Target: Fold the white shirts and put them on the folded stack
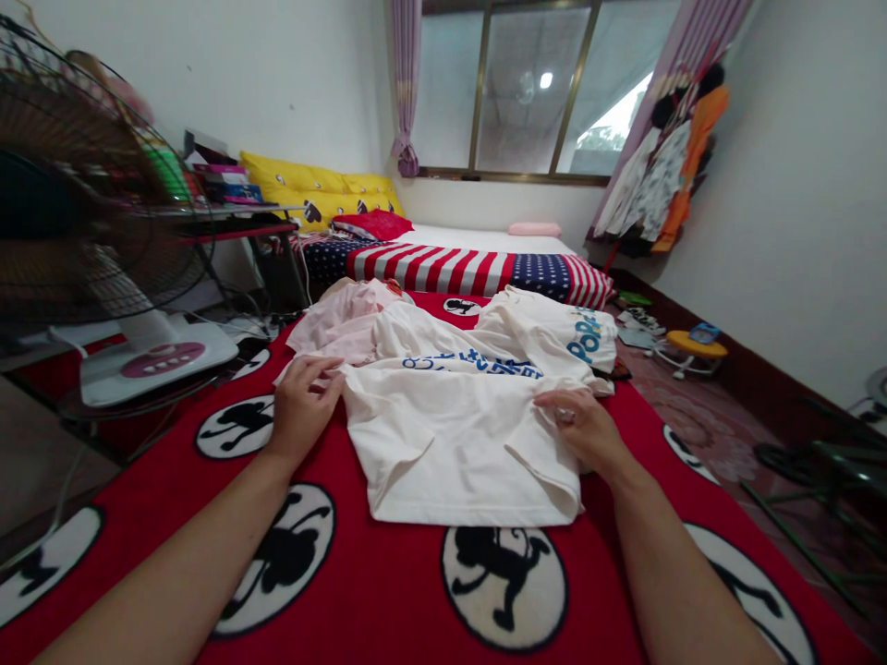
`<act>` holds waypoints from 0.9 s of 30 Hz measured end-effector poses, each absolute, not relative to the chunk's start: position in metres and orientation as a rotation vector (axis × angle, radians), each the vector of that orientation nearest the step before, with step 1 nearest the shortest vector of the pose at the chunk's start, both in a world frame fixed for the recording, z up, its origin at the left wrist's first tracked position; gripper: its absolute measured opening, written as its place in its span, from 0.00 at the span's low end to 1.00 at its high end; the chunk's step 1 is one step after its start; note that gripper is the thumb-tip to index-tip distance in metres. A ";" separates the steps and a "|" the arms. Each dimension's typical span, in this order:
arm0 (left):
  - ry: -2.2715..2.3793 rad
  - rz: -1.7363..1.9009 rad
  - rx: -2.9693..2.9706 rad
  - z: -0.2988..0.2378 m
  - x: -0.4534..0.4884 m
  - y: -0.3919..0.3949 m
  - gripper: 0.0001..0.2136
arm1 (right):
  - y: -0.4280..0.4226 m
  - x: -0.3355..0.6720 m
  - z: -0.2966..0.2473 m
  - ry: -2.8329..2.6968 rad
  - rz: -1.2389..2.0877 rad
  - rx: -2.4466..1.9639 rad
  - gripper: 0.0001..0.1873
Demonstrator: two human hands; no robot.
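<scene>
A white T-shirt (457, 453) with blue lettering lies spread on a red blanket (388, 591) printed with black-and-white monkey circles. My left hand (303, 408) grips the shirt's left edge, and my right hand (580, 428) pinches its right edge. Both forearms reach in from the bottom corners. Beyond the shirt, a pale pink garment (343, 323) lies partly under it, out of reach of both hands. The far end of the shirt is crumpled, with blue "POP" print on it.
A black electric fan (90, 231) on a white base (156, 358) stands at the left. Behind the blanket are stars-and-stripes bedding (443, 270) and yellow cushions (319, 189). Clothes (665, 171) hang on the right wall, above a small yellow stool (697, 346) on the patterned floor.
</scene>
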State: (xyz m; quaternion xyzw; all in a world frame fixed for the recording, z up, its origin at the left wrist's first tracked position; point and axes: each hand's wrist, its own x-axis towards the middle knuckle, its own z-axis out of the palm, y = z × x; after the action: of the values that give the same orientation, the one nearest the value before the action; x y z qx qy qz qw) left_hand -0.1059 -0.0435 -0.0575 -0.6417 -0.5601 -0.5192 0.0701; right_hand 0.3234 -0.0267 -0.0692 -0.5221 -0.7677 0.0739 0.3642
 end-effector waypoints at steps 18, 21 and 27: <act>-1.462 -0.306 -3.319 -0.044 -0.104 -0.064 0.43 | -0.029 0.314 -0.061 -1.731 0.306 -1.426 0.09; -1.495 -0.611 -3.135 -0.056 -0.090 -0.059 0.24 | -0.022 0.314 -0.076 -1.530 0.455 -1.436 0.12; -1.524 -1.094 -2.880 -0.082 -0.073 -0.040 0.17 | -0.024 0.307 -0.085 -1.623 0.607 -1.359 0.19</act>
State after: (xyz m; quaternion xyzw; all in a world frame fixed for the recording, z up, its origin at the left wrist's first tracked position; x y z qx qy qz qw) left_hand -0.0731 -0.0403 -0.0818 -0.8288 -0.4384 -0.3149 -0.1473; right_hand 0.3066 -0.0238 -0.0847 -0.5501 -0.6574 0.2456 0.4527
